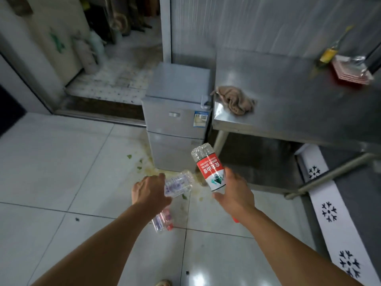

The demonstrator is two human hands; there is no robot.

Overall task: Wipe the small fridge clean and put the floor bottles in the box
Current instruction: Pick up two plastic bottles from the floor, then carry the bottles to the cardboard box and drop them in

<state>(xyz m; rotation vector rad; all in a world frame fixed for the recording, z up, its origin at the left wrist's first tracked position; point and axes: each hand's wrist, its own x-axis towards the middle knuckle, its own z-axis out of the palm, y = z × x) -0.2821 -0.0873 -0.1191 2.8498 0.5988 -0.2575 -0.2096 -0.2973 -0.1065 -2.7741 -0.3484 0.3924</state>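
Observation:
My right hand (233, 190) grips a clear bottle with a red and white label (209, 169), held bottom-up over the floor. In my left hand (149, 190) is a crumpled clear bottle with a pale purple label (178, 183), lying sideways. Below my left wrist, two more clear bottles (162, 220) lie on the white tiles. The small silver fridge (178, 112) stands shut behind them, beside the steel table. A white box with black snowflake marks (334, 213) sits on the floor at the right, partly under the table.
A brown rag (235, 100) lies on the corner of the steel table (288, 96), with a red tray (350, 71) and a yellow-handled tool further back. Yellowish spill and green scraps (144, 166) dirty the tiles before the fridge. A raised doorway step lies behind at the left.

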